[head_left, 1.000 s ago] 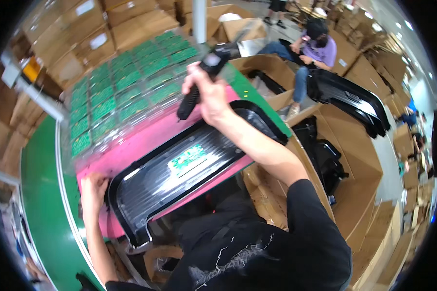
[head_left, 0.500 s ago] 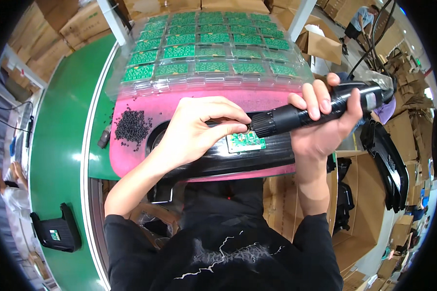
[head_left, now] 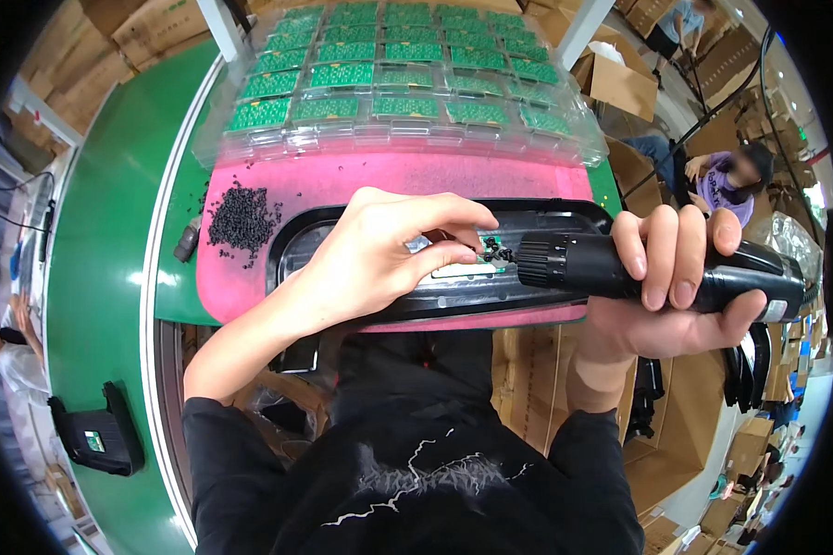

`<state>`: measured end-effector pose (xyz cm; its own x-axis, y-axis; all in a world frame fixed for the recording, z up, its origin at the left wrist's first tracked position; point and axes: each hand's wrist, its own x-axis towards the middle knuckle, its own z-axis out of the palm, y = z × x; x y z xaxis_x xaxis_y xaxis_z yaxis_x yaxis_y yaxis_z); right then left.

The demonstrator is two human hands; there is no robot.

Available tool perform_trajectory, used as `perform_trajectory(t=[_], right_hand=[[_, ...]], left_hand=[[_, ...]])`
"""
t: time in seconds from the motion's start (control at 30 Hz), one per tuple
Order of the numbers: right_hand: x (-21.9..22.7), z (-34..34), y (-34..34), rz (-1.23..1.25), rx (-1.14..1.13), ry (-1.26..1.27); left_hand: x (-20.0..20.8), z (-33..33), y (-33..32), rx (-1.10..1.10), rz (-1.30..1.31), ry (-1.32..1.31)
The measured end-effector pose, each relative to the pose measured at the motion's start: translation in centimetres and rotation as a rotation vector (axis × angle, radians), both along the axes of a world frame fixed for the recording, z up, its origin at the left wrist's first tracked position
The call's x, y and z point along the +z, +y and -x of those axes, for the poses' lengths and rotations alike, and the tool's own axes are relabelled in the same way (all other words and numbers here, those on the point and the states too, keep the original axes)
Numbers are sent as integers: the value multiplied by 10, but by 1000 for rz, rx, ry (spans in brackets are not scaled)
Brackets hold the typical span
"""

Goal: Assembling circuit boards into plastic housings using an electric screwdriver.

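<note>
My right hand (head_left: 680,268) is wrapped round a black electric screwdriver (head_left: 588,265), held nearly level with its tip pointing left. Facing that tip, my left hand (head_left: 393,245) has its thumb and fingers curled in a loose pinch. Several small black screws (head_left: 497,250) show at its fingertips, close to the screwdriver's tip. Below both lies a long black plastic housing (head_left: 565,222) on a pink mat (head_left: 236,301). A green circuit board (head_left: 467,271) sits inside the housing, partly covered by my left hand.
A pile of black screws (head_left: 242,219) lies at the mat's left. Clear trays of green circuit boards (head_left: 403,109) stand at the back. Another black housing (head_left: 97,430) rests on the green surface at left. An open cardboard box (head_left: 690,398) stands lower right. People sit and stand beyond.
The screwdriver has moved right and slightly down, its tip drawing away from the board and my left fingertips. Screws at those fingertips now show, and more of the housing is visible.
</note>
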<state>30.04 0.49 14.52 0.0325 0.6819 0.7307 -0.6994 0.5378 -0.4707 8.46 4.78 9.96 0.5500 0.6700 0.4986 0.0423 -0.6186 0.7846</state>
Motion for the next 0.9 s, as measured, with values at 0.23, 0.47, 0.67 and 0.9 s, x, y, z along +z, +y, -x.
perform_trajectory(t=[0.23,0.47,0.67,0.9], right_hand=[[5,-2,-7,-28,-22,-11],[1,1,-7,-76,-14,-66],[-2,4,-7,-94,-53,-161],[-17,1,9,-66,-67,-233]], left_hand=[[-2,-1,2,65,-325,-5],[-2,-1,3,58,-343,-4],[-4,-3,4,28,-283,44],[-16,-3,19,-113,63,81]])
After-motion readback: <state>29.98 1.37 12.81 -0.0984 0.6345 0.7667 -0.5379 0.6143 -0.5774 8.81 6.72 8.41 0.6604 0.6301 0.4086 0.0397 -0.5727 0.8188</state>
